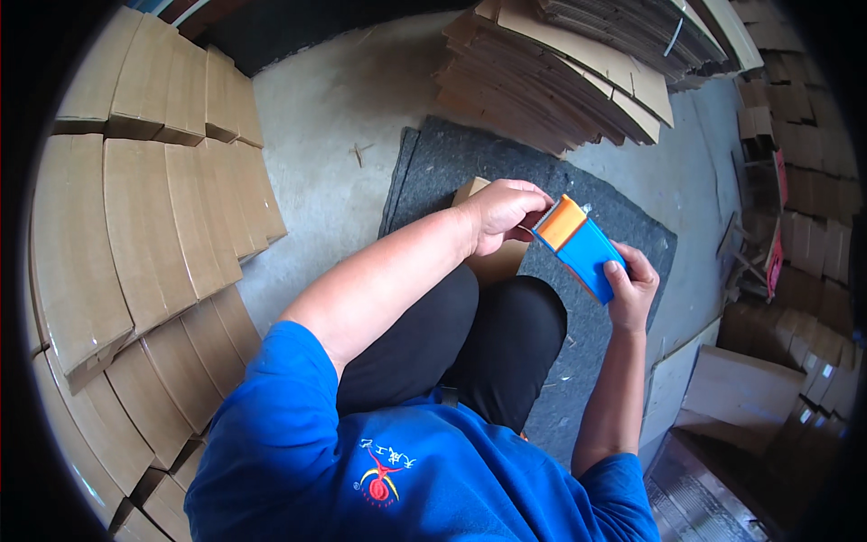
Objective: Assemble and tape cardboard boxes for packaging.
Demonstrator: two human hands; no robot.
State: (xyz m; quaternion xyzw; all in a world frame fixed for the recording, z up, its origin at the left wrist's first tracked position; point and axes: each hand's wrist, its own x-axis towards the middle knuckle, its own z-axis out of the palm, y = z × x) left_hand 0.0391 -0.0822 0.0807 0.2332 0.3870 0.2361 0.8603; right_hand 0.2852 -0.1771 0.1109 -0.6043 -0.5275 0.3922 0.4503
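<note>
A blue and orange tape dispenser (pixel 591 256) is held up in front of my knees, tilted, its toothed metal edge toward the left. My right hand (pixel 635 285) grips its blue end, thumb on the near face. At the toothed end, my left hand (pixel 502 215) has its fingers bent together close to the teeth. Whatever is between those fingertips is too hidden to make out. Below my left hand, partly covered by it and my forearm, stands a brown cardboard box (pixel 498 264) by my knees.
Stacked cardboard cartons (pixel 149 226) rise along the left. Flattened cardboard sheets (pixel 560 77) are piled at the far side. A dark grey mat (pixel 623 217) lies on the concrete floor (pixel 316 99) under the work spot. More cartons (pixel 741 388) stand at the right.
</note>
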